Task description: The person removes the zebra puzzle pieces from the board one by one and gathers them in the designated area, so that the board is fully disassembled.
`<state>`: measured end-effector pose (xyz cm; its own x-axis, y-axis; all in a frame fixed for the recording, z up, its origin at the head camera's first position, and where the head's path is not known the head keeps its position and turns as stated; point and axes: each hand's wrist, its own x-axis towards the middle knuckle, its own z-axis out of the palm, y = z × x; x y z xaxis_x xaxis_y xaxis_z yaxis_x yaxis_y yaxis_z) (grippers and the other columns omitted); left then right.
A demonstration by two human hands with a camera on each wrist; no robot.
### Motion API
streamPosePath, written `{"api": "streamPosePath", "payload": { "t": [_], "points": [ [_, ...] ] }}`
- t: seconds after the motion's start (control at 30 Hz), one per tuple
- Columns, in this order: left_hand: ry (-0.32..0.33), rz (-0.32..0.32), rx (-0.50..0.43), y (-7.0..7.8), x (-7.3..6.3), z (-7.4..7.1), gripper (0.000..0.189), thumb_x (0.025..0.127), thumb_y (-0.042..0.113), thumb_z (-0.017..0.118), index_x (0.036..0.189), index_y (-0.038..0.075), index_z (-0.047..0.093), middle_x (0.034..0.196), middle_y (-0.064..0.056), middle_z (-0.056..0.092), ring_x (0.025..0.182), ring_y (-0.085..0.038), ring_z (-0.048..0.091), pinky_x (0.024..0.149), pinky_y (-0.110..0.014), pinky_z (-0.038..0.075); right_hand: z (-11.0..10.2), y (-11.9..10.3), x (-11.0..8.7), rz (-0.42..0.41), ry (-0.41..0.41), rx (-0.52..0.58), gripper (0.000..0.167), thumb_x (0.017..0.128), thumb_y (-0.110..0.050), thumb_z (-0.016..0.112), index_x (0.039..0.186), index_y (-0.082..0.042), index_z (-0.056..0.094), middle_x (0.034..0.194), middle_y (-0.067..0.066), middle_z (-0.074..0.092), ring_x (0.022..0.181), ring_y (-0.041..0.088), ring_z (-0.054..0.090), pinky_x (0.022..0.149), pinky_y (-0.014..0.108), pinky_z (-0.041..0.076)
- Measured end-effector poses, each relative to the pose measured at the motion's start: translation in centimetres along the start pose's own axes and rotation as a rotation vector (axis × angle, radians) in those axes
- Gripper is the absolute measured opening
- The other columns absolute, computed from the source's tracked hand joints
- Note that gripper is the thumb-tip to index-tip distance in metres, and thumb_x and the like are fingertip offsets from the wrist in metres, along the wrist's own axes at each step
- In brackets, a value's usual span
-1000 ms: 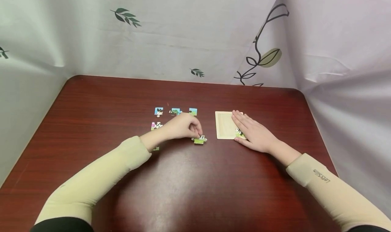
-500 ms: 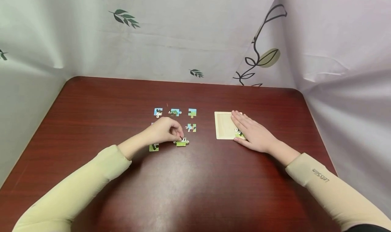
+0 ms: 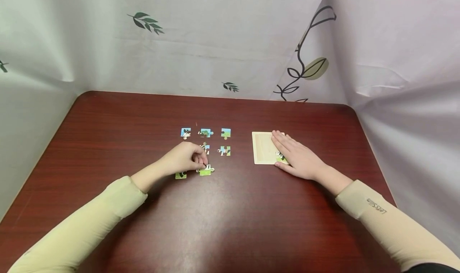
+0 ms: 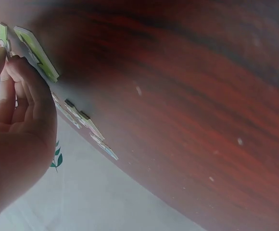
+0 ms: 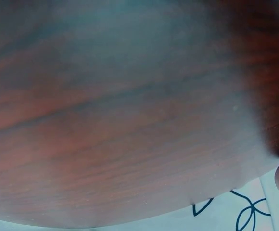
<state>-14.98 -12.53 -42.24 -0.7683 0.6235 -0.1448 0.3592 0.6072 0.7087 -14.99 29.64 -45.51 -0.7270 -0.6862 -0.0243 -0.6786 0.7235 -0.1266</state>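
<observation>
Between thumb and fingers, my left hand (image 3: pixel 185 159) pinches a green-and-white jigsaw piece (image 3: pixel 205 172) low over the table, at the front of a loose group of pieces. The left wrist view shows the same hand (image 4: pixel 26 106) with the piece (image 4: pixel 3 33) at its fingertips. A green piece with a black patch (image 3: pixel 181 176) lies just left, partly under the hand. My right hand (image 3: pixel 298 156) rests with extended fingers across the right side of a shallow wooden puzzle tray (image 3: pixel 256 149). A panda-patterned piece (image 3: pixel 280 157) shows in the tray beside its palm, partly covered.
Behind the left hand lie blue-topped pieces (image 3: pixel 185 132), (image 3: pixel 206 133) and a blue-green piece (image 3: pixel 225 133) in a row. A further piece (image 3: pixel 224 150) sits nearer, and another (image 3: pixel 206 148) is partly hidden. Patterned curtain (image 3: pixel 230 45) borders the dark red table (image 3: pixel 230 225).
My left hand has moved left with the jigsaw piece, from near the tray to the loose pieces, uncovering pieces on the right. The right hand has stayed on the tray.
</observation>
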Motion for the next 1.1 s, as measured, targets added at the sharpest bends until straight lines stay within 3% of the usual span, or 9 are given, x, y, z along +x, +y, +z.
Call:
{"api": "streamPosePath", "payload": {
  "t": [0.73, 1.1],
  "points": [
    [-0.021, 0.009, 0.069, -0.2, 0.3, 0.2, 0.008, 0.090, 0.006, 0.080, 0.089, 0.014, 0.077, 0.077, 0.006, 0.070, 0.071, -0.006, 0.059, 0.067, -0.022, 0.050, 0.2, 0.1, -0.2, -0.007, 0.015, 0.005, 0.086, 0.104, -0.040, 0.063, 0.167, 0.002, 0.022, 0.177, 0.021, 0.018, 0.164, 0.038, 0.023, 0.134, 0.050, 0.021],
    [0.000, 0.055, 0.095, 1.1, 1.9, -0.9, 0.008, 0.094, 0.008, 0.077, 0.091, 0.016, 0.078, 0.080, 0.006, 0.072, 0.073, -0.007, 0.061, 0.071, -0.025, 0.053, -0.1, 0.1, 0.0, 0.004, -0.001, 0.025, 0.086, 0.104, -0.040, 0.063, 0.167, 0.000, 0.021, 0.177, 0.020, 0.018, 0.164, 0.037, 0.022, 0.134, 0.052, 0.021]
  ]
}}
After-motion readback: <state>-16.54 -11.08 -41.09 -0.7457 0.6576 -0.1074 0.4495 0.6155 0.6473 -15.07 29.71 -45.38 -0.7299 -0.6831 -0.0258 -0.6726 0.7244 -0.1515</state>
